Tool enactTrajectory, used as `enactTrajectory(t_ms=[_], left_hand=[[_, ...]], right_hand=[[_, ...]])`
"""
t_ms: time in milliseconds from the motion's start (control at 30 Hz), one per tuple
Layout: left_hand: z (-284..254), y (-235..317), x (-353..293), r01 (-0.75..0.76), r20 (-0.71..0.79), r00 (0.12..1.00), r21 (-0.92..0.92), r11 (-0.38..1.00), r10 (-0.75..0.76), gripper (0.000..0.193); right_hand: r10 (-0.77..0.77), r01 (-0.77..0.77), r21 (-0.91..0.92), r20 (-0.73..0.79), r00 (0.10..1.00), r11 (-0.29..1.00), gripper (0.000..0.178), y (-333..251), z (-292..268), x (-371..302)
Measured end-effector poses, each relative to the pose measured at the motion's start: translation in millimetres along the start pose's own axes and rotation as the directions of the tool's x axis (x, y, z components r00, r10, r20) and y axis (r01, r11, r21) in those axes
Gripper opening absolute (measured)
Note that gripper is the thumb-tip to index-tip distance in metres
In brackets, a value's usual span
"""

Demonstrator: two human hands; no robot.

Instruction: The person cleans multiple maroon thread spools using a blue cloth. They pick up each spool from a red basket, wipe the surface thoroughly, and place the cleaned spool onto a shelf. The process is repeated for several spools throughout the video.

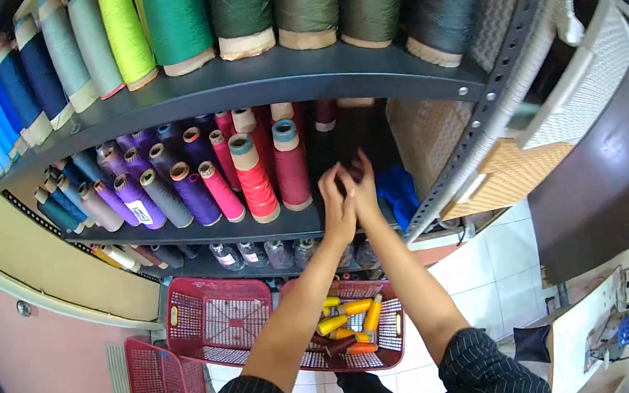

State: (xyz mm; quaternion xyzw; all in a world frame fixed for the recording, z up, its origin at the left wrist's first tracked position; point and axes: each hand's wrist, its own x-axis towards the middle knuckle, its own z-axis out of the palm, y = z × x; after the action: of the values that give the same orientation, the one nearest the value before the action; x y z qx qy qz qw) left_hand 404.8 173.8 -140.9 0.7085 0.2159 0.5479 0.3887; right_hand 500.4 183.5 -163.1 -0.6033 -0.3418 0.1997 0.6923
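Note:
Both my arms reach forward to the middle shelf (175,234), at the right end of its thread cones. My left hand (338,208) and my right hand (365,193) are close together, touching, with their fingers bent around a dark spot. What they hold there, if anything, is lost in the shadow. Just left of them stands a dark pink thread cone (292,171) with a blue-tipped core, and beside it a coral red cone (256,184). A bright blue crumpled cloth or bag (399,194) lies to the right of my hands.
Large green and grey cones (241,6) line the upper shelf. Purple cones (193,193) stand at the left of the middle shelf. Below my arms, a maroon basket (390,359) holds several yellow and orange cones (332,324). Other maroon baskets (176,328) stand left. A perforated metal post (505,65) bounds the right.

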Motion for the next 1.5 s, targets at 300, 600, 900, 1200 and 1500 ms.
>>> enactTrajectory(t_ms=[300,600,900,1200,1500], left_hand=[[-141.7,79.3,-201.3,0.533,0.218,0.846,-0.366,0.763,-0.487,0.067],[-303.3,97.9,-306.0,0.627,0.047,0.762,-0.304,0.717,-0.646,0.072],[-381.9,137.6,-315.2,0.675,0.066,0.729,-0.234,0.699,-0.682,0.068],[-363.8,99.5,-347.1,0.796,0.079,0.597,-0.183,0.577,-0.799,0.057],[-318.0,-23.0,-413.2,0.926,0.110,0.369,0.036,0.375,-0.923,0.062]], right_hand=[[0.154,-0.154,-0.023,0.027,0.988,0.988,0.073,-67.3,-104.0,-265.3],[0.161,-0.209,-0.208,-0.226,0.961,0.956,0.080,-77.3,-137.7,-409.9],[0.181,-0.230,-0.102,-0.351,0.919,0.968,0.079,-99.8,-99.3,-485.4],[0.299,-0.401,-0.185,-0.414,0.860,0.897,0.079,-58.8,-113.4,-496.9],[0.442,-0.568,-0.219,-0.434,0.785,0.793,0.081,61.9,-157.3,-499.6]])
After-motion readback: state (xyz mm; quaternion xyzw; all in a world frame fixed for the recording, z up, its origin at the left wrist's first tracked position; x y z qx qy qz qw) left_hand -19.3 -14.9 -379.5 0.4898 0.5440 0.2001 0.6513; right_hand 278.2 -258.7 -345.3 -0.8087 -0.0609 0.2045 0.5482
